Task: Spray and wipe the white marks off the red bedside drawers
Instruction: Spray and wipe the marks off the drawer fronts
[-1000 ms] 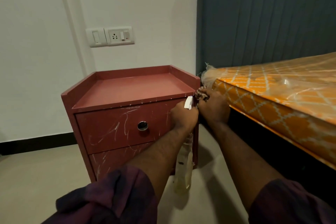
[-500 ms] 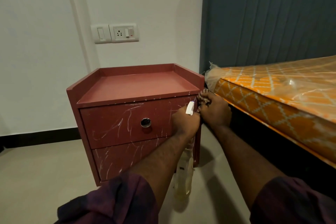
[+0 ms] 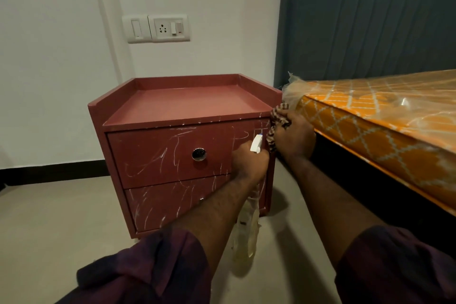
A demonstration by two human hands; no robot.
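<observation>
The red bedside drawers (image 3: 172, 153) stand on the floor against the white wall, and white scribble marks cover both drawer fronts. My left hand (image 3: 249, 163) grips a clear spray bottle (image 3: 246, 234) by its neck. Its white nozzle (image 3: 256, 143) points at the right end of the upper drawer, while the body hangs below my wrist. My right hand (image 3: 293, 138) holds a patterned brown cloth (image 3: 277, 118) bunched against the cabinet's upper right front corner. A round metal knob (image 3: 199, 154) sits in the middle of the upper drawer.
A bed with an orange plastic-wrapped mattress (image 3: 385, 126) and a dark blue-grey headboard (image 3: 370, 15) stands close on the right of the cabinet. A switch and socket plate (image 3: 158, 28) is on the wall above. Beige floor (image 3: 49, 224) spreads to the left and front.
The view has shifted, so the cabinet sits a little lower and further right in frame. Both hands stay at its right front corner with the bottle and cloth.
</observation>
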